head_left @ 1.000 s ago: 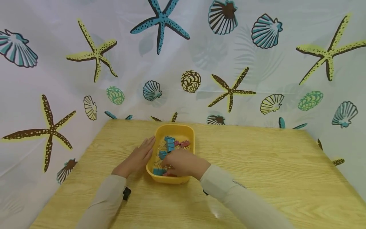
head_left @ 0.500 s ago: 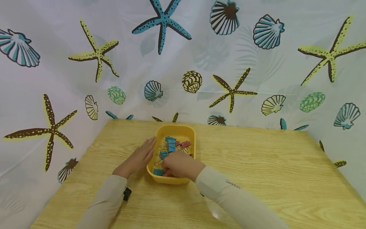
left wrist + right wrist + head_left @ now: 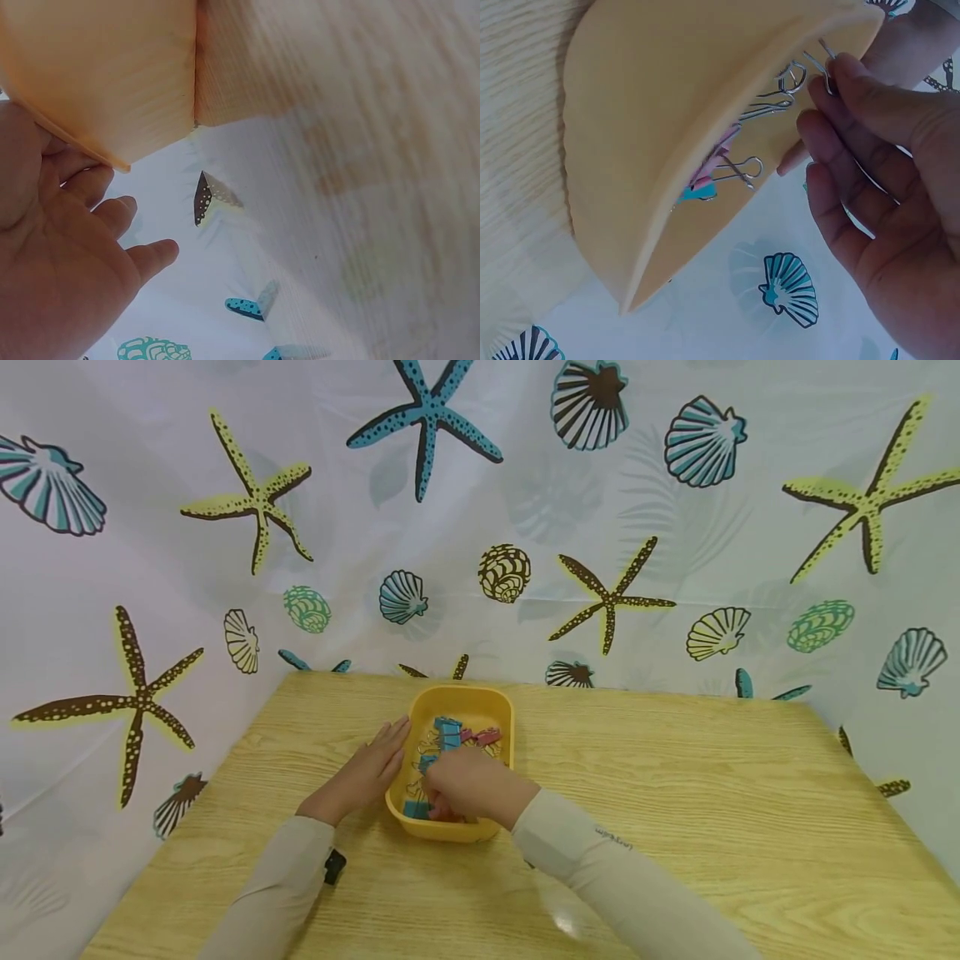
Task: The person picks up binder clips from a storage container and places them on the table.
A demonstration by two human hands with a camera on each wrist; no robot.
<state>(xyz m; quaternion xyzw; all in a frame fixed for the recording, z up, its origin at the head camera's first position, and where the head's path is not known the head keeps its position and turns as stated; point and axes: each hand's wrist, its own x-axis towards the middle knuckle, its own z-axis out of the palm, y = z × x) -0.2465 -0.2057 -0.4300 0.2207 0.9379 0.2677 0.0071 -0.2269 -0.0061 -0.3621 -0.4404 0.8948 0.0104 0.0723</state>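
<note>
A yellow plastic bin stands on the table with several blue binder clips and pink binder clips inside. My right hand reaches into its near half; in the right wrist view thumb and index finger pinch the silver wire handle of a binder clip, whose body is hidden by the bin wall. Other clips' wire handles stick out past the rim there. My left hand rests with fairly straight fingers against the bin's left rim.
The wooden table extends right and left of the bin. A curtain printed with starfish and shells hangs along the back and sides. A small black object shows at the left sleeve.
My right hand shifts slightly within the near part of the bin, its wrist a little further left than a second ago. The left hand keeps its place at the rim.
</note>
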